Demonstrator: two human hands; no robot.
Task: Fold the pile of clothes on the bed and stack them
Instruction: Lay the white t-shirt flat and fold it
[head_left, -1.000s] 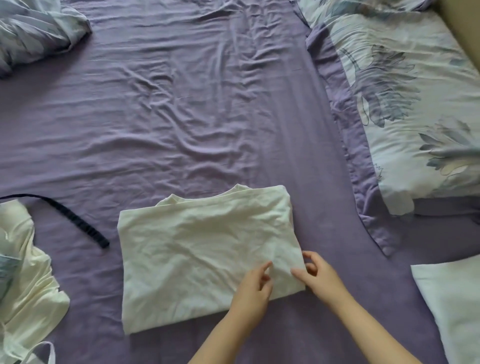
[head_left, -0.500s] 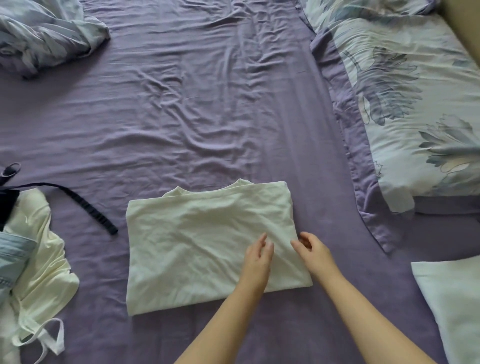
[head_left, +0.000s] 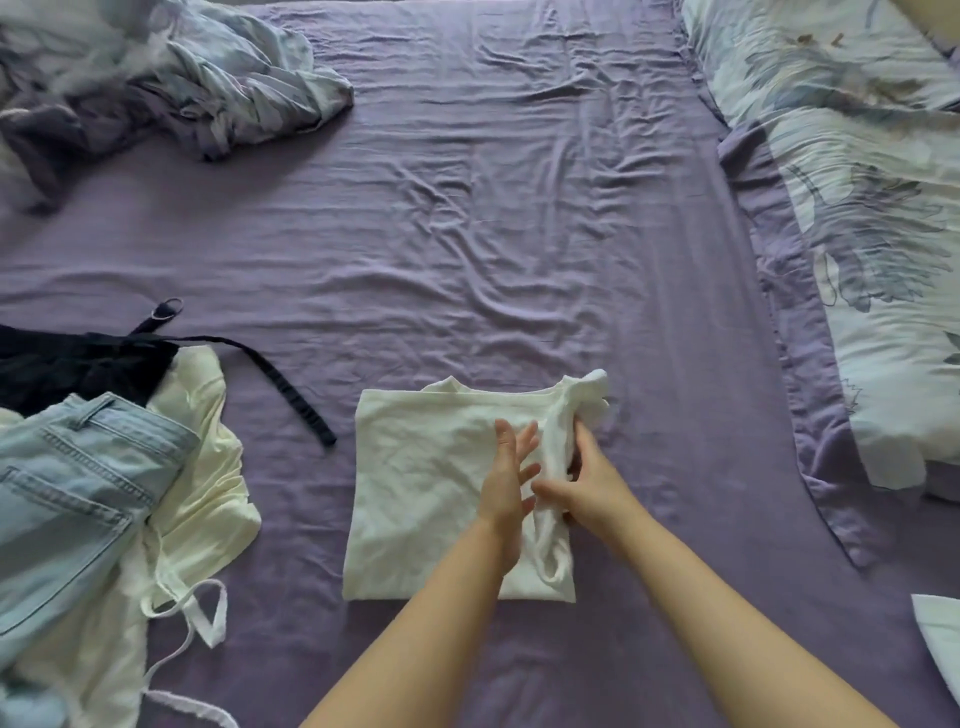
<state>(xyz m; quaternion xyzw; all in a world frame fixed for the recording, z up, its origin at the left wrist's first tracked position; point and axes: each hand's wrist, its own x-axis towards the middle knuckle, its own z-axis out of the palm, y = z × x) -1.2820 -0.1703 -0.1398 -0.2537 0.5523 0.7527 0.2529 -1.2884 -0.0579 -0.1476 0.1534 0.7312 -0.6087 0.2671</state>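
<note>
Lying folded, cream shirt (head_left: 426, 478): right hand (head_left: 592, 488) fingers grip its raised edge, left hand (head_left: 506, 483) flat.

A crumpled floral duvet (head_left: 171, 78) is lying bunched at the far left of the purple sheet (head_left: 467, 234). A floral pillow (head_left: 857, 218) is resting along the right side.
</note>
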